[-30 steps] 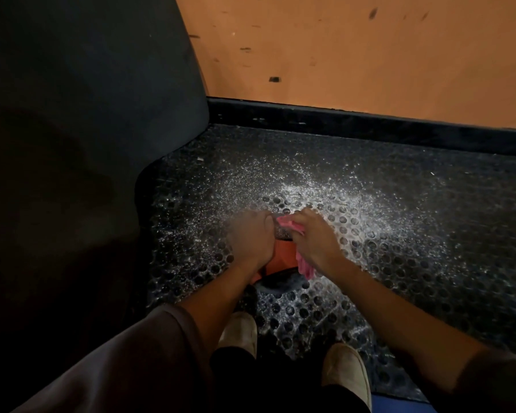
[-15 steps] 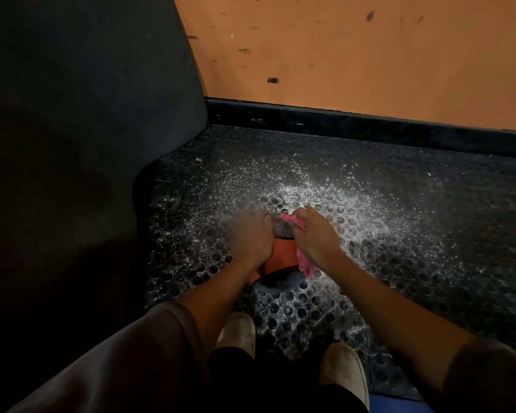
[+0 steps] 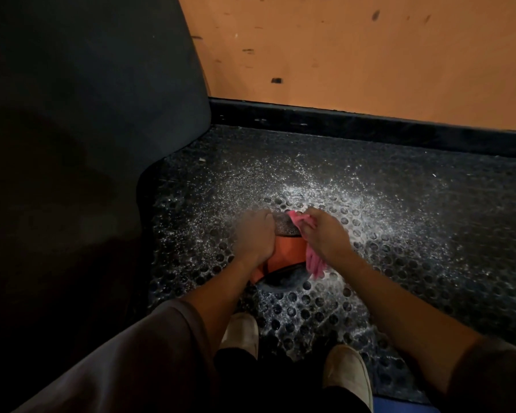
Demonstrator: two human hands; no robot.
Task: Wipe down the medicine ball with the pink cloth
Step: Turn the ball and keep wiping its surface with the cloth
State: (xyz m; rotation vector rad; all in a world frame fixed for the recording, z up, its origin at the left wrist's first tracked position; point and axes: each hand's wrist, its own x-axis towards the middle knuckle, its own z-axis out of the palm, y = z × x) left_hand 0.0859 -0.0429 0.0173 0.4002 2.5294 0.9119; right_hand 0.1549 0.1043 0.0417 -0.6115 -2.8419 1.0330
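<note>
Medicine ball (image 3: 289,253) sits on the floor mat (image 3: 405,239), straight ahead of the person, between both hands. Orange panel faces the camera, with dark panels above and below it. Most of the ball is hidden by the hands.

Left hand (image 3: 254,238): on the ball's left side, palm down, fingers curved over the top and round the far edge. It holds the ball. The hand is a bit blurred, so I can't tell single finger positions.

Right hand (image 3: 325,235): fist closed round a bunched pink cloth (image 3: 314,263) and pressed onto the ball's upper right. One corner of the cloth pokes out past the knuckles onto the dark top panel. The loose tail hangs below the palm, down the ball's right side, almost to the mat. The two hands are near each other but apart, with a strip of ball showing between them.

The mat is black rubber with round dimples. It is speckled with bright droplets or specks, densest around and just beyond the ball; can't tell if that's liquid or powder.

Rest of the scene:
- Orange wall (image 3: 370,55) with scuff marks, and a black baseboard (image 3: 370,123) along its foot.
- Big dark rounded pad (image 3: 87,114) filling the left side, its lower edge on the mat.
- Two light shoes, left (image 3: 241,332) and right (image 3: 347,374), on the mat just short of the ball.
- Dark sleeves on both upper arms; forearms are bare.
</note>
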